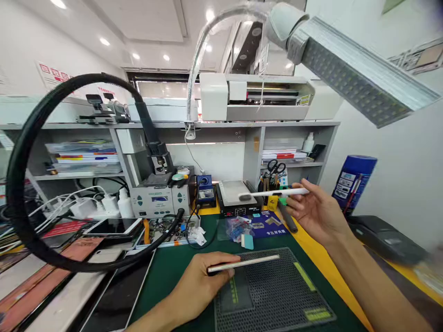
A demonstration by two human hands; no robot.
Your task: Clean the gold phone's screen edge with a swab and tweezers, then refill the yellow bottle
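My left hand [204,281] grips a thin flat phone-like device [247,263] by its left end, thumb below and fingers above. The device is seen edge-on, so its faces do not show, and it is held above the black perforated mat [270,295]. Up and to the right, my right hand [316,212] pinches the end of a slim white stick [277,192] that looks like a small brush. Its grey rounded head points left, apart from the device and in front of the flat heating plate.
A thick black hose [20,184] loops across the left, before a grey rework station [159,201]. Tablets and phones [119,286] lie at the left. Small plastic bags [238,229] sit beyond the mat. A lamp [360,69] hangs above right; a blue canister [355,184] stands right.
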